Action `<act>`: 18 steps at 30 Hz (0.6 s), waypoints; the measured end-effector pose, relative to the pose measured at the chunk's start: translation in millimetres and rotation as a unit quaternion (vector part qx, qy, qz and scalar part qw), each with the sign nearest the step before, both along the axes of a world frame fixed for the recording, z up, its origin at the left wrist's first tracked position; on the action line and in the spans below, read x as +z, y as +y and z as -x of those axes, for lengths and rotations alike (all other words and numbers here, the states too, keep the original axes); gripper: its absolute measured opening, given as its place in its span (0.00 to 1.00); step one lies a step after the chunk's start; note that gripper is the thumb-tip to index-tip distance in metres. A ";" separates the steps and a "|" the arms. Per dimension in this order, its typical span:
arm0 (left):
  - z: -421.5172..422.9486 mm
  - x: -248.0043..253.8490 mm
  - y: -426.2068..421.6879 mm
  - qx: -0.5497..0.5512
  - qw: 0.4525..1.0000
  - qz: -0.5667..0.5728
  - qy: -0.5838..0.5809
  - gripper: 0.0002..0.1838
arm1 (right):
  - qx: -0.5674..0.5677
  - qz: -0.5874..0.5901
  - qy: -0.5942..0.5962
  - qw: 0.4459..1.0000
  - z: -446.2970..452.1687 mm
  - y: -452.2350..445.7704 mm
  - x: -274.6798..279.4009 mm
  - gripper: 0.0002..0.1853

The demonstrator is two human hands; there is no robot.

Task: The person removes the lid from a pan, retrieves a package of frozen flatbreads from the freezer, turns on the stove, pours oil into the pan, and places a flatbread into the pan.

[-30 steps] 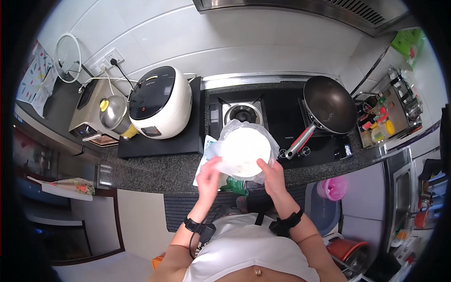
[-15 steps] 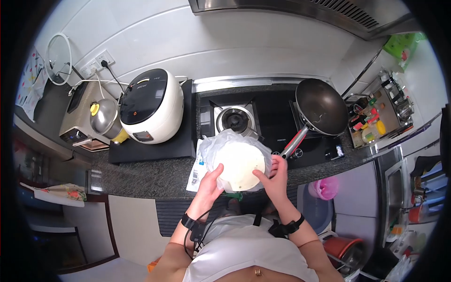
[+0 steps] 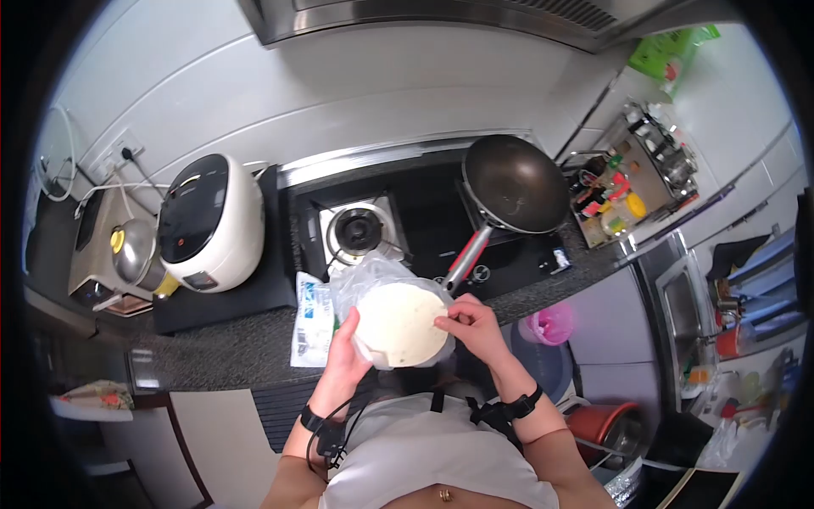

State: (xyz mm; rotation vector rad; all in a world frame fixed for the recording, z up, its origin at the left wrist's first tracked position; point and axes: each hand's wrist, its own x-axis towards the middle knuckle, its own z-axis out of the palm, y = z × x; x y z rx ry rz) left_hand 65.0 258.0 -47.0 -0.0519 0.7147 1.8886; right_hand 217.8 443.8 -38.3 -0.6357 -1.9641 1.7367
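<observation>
A round, pale flatbread (image 3: 405, 322), like a tortilla wrap, lies on a crumpled clear plastic bag (image 3: 356, 277) in front of the stove. My left hand (image 3: 346, 355) grips the left side of the flatbread and bag, thumb on top. At the right edge, my right hand (image 3: 471, 329) pinches the flatbread's rim between thumb and fingers. Whether there are more layers beneath is hard to see. On the counter just left of my left hand lies a white and blue printed packet (image 3: 312, 321).
A dark wok (image 3: 517, 185) sits on the right burner, its red and grey handle (image 3: 466, 259) pointing toward my right hand. The left burner (image 3: 356, 233) is bare. A white rice cooker (image 3: 237, 229) stands left, a condiment rack (image 3: 632, 191) right.
The view has turned and shifted right, so the stove and wok appear further left. My right fingers have drawn together at the flatbread's edge. The printed packet shows more fully.
</observation>
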 end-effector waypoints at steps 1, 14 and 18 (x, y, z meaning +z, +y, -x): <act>-3.6 -0.7 3.6 -0.008 1.000 -0.004 -0.001 0.31 | 0.025 0.023 0.003 0.999 -5.8 4.9 0.6 0.10; -50.8 17.2 44.9 -0.038 0.982 0.010 -0.183 0.24 | 0.104 0.164 0.065 0.979 -56.3 63.1 36.1 0.05; -53.6 18.1 48.5 0.080 0.991 0.043 -0.098 0.26 | 0.080 0.141 0.098 0.982 -69.3 85.4 37.1 0.04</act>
